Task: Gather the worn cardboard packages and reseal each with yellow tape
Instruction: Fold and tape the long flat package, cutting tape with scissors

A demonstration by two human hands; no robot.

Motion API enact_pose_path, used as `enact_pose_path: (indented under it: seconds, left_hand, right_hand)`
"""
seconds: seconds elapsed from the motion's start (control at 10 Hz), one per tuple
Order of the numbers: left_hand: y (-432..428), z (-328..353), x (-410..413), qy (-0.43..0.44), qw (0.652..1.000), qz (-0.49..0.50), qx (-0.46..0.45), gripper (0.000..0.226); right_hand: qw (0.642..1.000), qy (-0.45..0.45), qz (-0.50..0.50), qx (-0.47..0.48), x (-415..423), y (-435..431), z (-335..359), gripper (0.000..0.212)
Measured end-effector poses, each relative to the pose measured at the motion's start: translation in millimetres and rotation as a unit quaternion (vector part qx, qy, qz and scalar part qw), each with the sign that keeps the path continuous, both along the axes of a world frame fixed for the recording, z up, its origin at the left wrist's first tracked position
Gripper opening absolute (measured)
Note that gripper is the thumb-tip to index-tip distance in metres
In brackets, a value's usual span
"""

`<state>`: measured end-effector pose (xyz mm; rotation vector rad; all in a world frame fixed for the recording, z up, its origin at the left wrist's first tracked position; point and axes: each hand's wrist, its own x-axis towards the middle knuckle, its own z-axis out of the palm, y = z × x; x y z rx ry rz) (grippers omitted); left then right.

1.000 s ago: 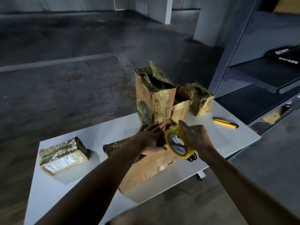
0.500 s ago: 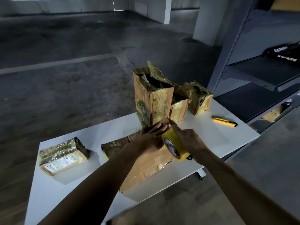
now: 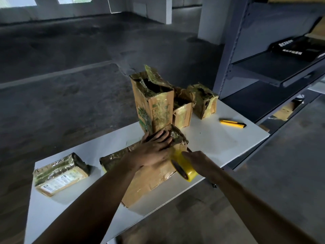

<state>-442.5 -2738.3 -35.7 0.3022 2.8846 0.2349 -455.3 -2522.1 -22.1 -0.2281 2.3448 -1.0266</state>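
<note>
A long worn cardboard package point(image 3: 147, 184) lies across the middle of the white table point(image 3: 211, 138). My left hand point(image 3: 154, 148) presses flat on its top near the far end, fingers straight. My right hand point(image 3: 198, 164) grips a roll of yellow tape point(image 3: 184, 168) against the package's right side, with a yellow strip running up onto the box edge. A tall package point(image 3: 153, 103) with a torn open top stands behind. Two smaller worn packages point(image 3: 182, 111) point(image 3: 204, 101) stand to its right. A flat labelled package point(image 3: 59, 173) lies at the table's left.
A yellow utility knife point(image 3: 232, 123) lies on the table's right part. Grey metal shelving point(image 3: 274, 67) stands close on the right, with a black item on one shelf. Bare concrete floor surrounds the table. The table's near edge runs just below the long package.
My right hand has carried the tape roll down from above the package's end to its right side, turning the roll edge-on. My left hand has flattened onto the top.
</note>
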Motion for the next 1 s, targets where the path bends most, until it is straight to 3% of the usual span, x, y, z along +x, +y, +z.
enact_pose_path:
  seconds: [0.1, 0.2, 0.3, 0.4, 0.7, 1.0]
  left_hand:
    - [10.6, 3.9, -1.7, 0.013, 0.999, 0.042, 0.025, 0.050]
    - [22.6, -3.6, -4.3, 0.083, 0.992, 0.092, 0.005, 0.057]
    - [26.3, -14.0, -2.5, 0.090, 0.992, 0.088, -0.031, 0.064]
    - [26.3, -18.9, 0.9, 0.114, 0.989, 0.089, -0.034, 0.071]
    - [48.2, -15.8, 1.0, 0.096, 0.977, 0.170, -0.083, 0.101]
    - [54.4, -13.0, -10.9, 0.131, 0.957, 0.218, -0.137, 0.117]
  right_hand:
    - [0.997, -0.003, -0.011, -0.071, 8.0, -1.9, -13.9, 0.059]
    - [0.992, 0.020, -0.059, -0.110, 9.0, -4.5, -27.9, 0.056]
    - [0.994, 0.046, -0.052, -0.089, 14.5, -3.1, -29.4, 0.044]
    - [0.993, 0.044, -0.064, -0.087, 19.7, 0.8, -33.7, 0.046]
    - [0.996, -0.026, -0.078, -0.038, 7.7, -7.3, -63.3, 0.044]
    - [0.945, -0.165, -0.186, -0.215, 9.5, -28.5, -100.1, 0.034]
